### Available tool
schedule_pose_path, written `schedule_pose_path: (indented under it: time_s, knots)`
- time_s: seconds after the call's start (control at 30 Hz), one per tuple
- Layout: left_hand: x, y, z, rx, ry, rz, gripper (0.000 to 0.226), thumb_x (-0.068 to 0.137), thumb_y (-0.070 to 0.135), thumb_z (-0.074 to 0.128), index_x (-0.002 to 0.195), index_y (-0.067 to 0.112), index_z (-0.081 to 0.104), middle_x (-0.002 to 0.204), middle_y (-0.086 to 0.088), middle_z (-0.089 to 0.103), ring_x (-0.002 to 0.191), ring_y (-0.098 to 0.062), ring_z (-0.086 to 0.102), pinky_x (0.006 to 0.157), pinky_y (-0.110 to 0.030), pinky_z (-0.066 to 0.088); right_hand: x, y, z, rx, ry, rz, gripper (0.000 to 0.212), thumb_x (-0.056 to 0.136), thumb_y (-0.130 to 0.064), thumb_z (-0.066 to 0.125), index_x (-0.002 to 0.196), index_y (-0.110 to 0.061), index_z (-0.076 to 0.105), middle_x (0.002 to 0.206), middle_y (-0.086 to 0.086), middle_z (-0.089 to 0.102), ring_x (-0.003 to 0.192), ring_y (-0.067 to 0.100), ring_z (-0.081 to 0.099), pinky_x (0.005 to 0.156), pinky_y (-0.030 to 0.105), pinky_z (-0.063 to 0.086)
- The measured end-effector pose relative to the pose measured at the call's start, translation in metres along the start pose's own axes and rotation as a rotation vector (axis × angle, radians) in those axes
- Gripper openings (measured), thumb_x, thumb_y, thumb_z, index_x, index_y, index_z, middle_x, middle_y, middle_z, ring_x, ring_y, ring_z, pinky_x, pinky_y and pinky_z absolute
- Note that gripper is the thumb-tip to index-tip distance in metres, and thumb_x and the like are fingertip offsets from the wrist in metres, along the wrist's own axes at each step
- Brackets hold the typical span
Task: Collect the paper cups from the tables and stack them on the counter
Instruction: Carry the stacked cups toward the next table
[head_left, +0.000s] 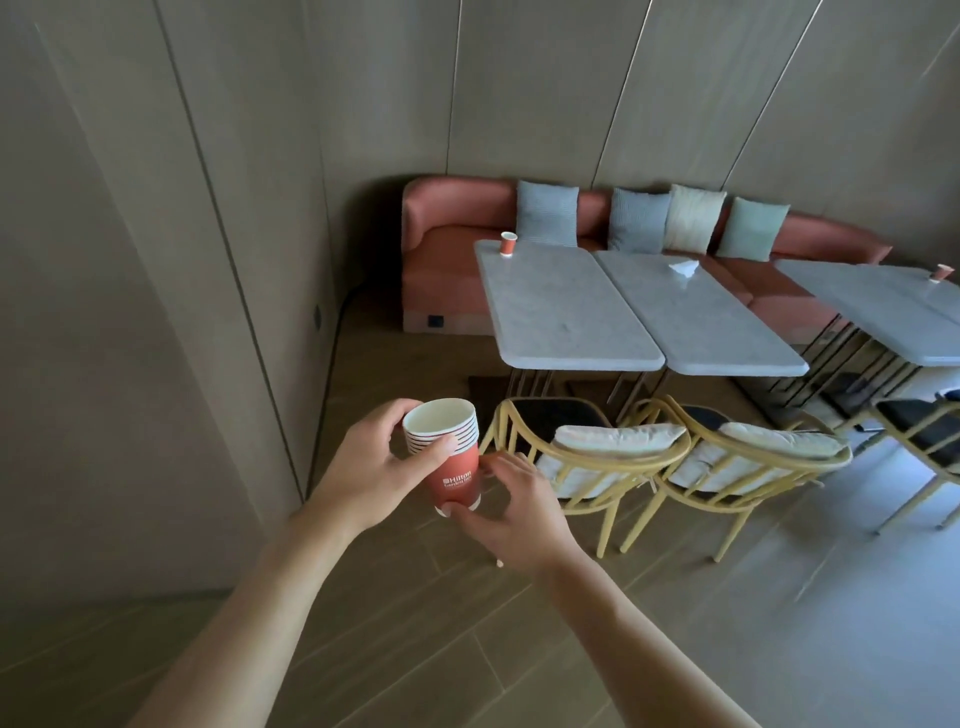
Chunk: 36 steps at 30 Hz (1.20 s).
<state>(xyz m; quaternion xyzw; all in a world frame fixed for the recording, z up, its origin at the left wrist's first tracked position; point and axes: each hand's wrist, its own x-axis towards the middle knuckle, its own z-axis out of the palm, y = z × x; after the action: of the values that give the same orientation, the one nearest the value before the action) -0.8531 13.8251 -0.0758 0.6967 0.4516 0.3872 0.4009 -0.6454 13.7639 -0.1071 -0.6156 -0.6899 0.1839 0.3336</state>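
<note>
The stack of nested red paper cups with white rims (451, 457) is held in the air, in front of the person and above the wooden floor, near the backs of two yellow cane chairs (587, 467). Several rims sit tightly one over another at its top. The left hand (379, 467) grips the stack from the side; its fingers (441, 448) and thumb are curled round the band of rims. The right hand (514, 512) supports the lower part, with the thumb under the base and the other fingers loosely bent at the side, so it holds the stack too.

Such a stack is probably very light and a little slippery on its printed wall. The paper is thin and will likely dent if squeezed hard at the middle. The rolled rims and the base look like the stiffest places, so holding there seems best.

Further away, a single red paper cup (508, 244) stands upright near the far end of the left grey stone worktop (571, 322), beside the pink sofa (452, 249). Another red cup (941, 272) stands on the right worktop (893, 322). A white crumpled napkin (684, 268) lies on the middle worktop. No counter is visible.
</note>
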Motion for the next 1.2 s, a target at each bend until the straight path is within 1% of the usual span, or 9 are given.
schedule_pose_path:
  time_s: [0.17,0.3,0.4,0.57,0.73,0.87,0.93,1.03,1.2]
  knots:
    - [0.029,-0.025,-0.017,-0.009,0.043,-0.031,0.053,0.079,0.072,0.069,0.119,0.038,0.066,0.113,0.034,0.068,0.111,0.017,0.058,0.079,0.002,0.041,0.043,0.005,0.02,-0.013,-0.05,-0.016,0.059,0.078,-0.07,0.075,0.12,-0.03,0.069,0.107,-0.025,0.061,0.105,-0.003,0.054,0.089,0.024,0.05]
    - [0.066,-0.039,-0.024,0.016,0.057,-0.039,0.059,0.078,0.073,0.069,0.122,0.034,0.067,0.115,0.023,0.072,0.109,0.016,0.059,0.08,0.003,0.041,0.084,0.017,0.031,0.002,-0.078,-0.021,0.059,0.079,-0.07,0.075,0.124,-0.032,0.068,0.112,-0.023,0.063,0.108,-0.001,0.055,0.089,0.021,0.05]
    - [0.107,-0.044,-0.029,0.066,0.03,-0.045,0.06,0.08,0.074,0.07,0.127,0.037,0.063,0.12,0.022,0.069,0.111,0.02,0.055,0.078,0.003,0.042,0.126,0.032,0.032,0.042,-0.085,-0.016,0.058,0.078,-0.069,0.076,0.124,-0.035,0.067,0.113,-0.025,0.062,0.11,-0.003,0.054,0.088,0.017,0.049]
    - [0.199,-0.041,-0.027,0.102,0.041,-0.044,0.064,0.079,0.078,0.07,0.128,0.038,0.062,0.121,0.02,0.071,0.113,0.001,0.066,0.077,-0.004,0.05,0.215,0.065,0.024,0.104,-0.039,-0.041,0.059,0.076,-0.067,0.079,0.122,-0.031,0.069,0.11,-0.023,0.064,0.108,0.001,0.056,0.087,0.021,0.051]
    - [0.292,-0.037,-0.004,0.123,0.097,-0.034,0.053,0.085,0.063,0.076,0.13,0.037,0.063,0.118,0.02,0.07,0.111,0.011,0.062,0.073,-0.001,0.047,0.3,0.11,-0.001,0.151,-0.023,-0.035,0.06,0.076,-0.065,0.079,0.124,-0.033,0.068,0.107,-0.031,0.058,0.109,0.001,0.056,0.09,0.03,0.056]
    - [0.361,-0.033,0.022,0.091,0.079,-0.042,0.058,0.085,0.061,0.079,0.134,0.036,0.06,0.124,0.018,0.068,0.116,-0.007,0.067,0.087,-0.019,0.058,0.359,0.154,-0.023,0.155,-0.042,-0.016,0.067,0.077,-0.066,0.078,0.133,-0.033,0.064,0.119,-0.02,0.064,0.112,0.004,0.058,0.094,0.032,0.059]
    - [0.39,-0.031,0.034,0.091,0.085,-0.041,0.061,0.084,0.065,0.078,0.134,0.036,0.059,0.124,0.018,0.066,0.116,-0.008,0.066,0.084,-0.015,0.057,0.385,0.173,-0.033,0.162,-0.047,-0.021,0.067,0.077,-0.066,0.078,0.134,-0.032,0.063,0.121,-0.019,0.064,0.114,0.005,0.058,0.095,0.033,0.059]
    - [0.426,-0.029,0.049,0.103,0.085,-0.032,0.064,0.079,0.067,0.072,0.134,0.037,0.058,0.122,0.021,0.064,0.115,-0.002,0.064,0.078,-0.007,0.054,0.415,0.195,-0.043,0.181,-0.045,-0.031,0.066,0.078,-0.063,0.078,0.133,-0.029,0.065,0.12,-0.016,0.065,0.114,0.007,0.058,0.094,0.035,0.058]
    - [0.481,-0.037,0.062,0.077,0.052,-0.027,0.056,0.081,0.063,0.072,0.13,0.043,0.056,0.121,0.023,0.063,0.117,0.015,0.058,0.075,-0.007,0.055,0.456,0.221,-0.044,0.21,-0.02,-0.005,0.065,0.076,-0.067,0.076,0.13,-0.032,0.065,0.117,-0.019,0.064,0.111,0.003,0.057,0.093,0.033,0.058]
